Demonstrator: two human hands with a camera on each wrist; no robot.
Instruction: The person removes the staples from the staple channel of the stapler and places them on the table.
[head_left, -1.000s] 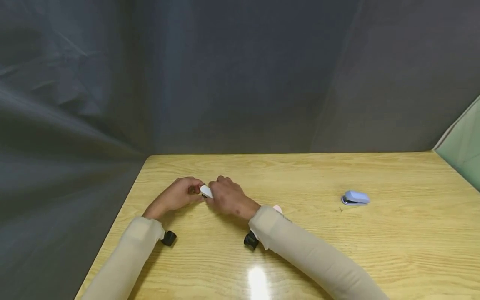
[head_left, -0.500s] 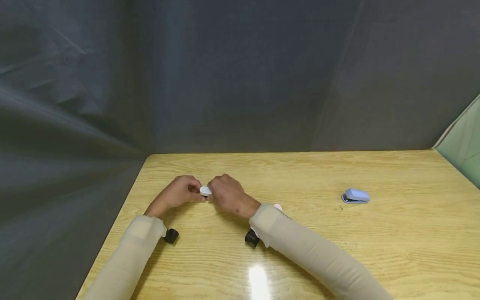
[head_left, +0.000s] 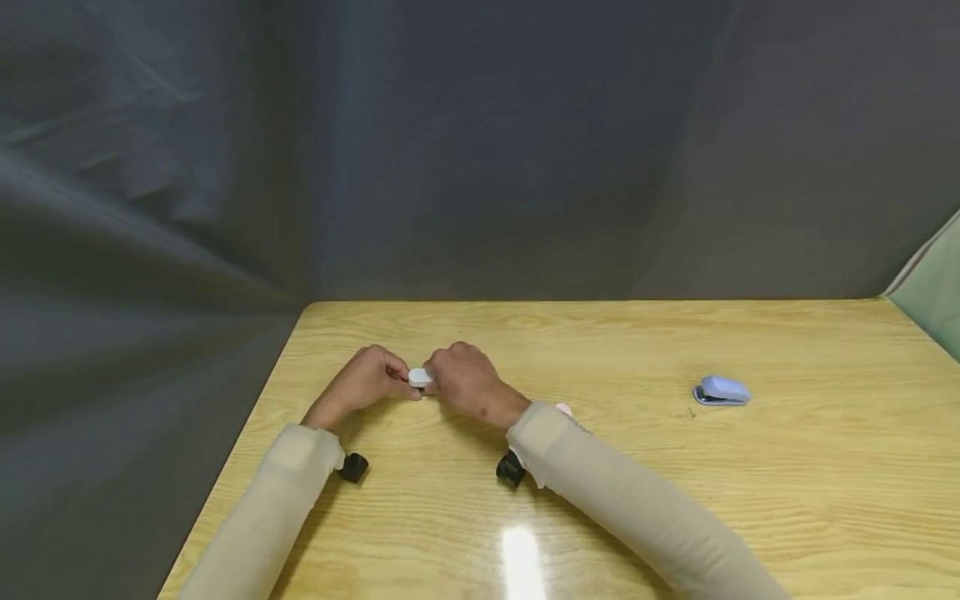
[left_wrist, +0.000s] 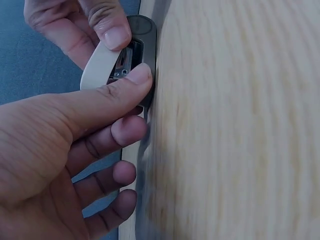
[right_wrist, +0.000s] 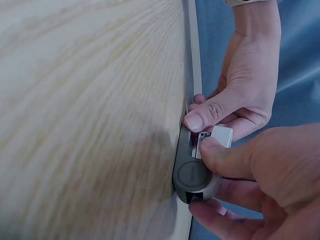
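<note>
My left hand [head_left: 366,379] and right hand [head_left: 467,381] both pinch the small white stapler [head_left: 419,377]. It's probably light, hard and smooth, best held by its sides.

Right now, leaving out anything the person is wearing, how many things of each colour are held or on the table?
White: 1, the white stapler held by the left hand and right hand
Blue: 1, the blue stapler
Pink: 1, a pink object, mostly hidden by the right sleeve
Total: 3
</note>
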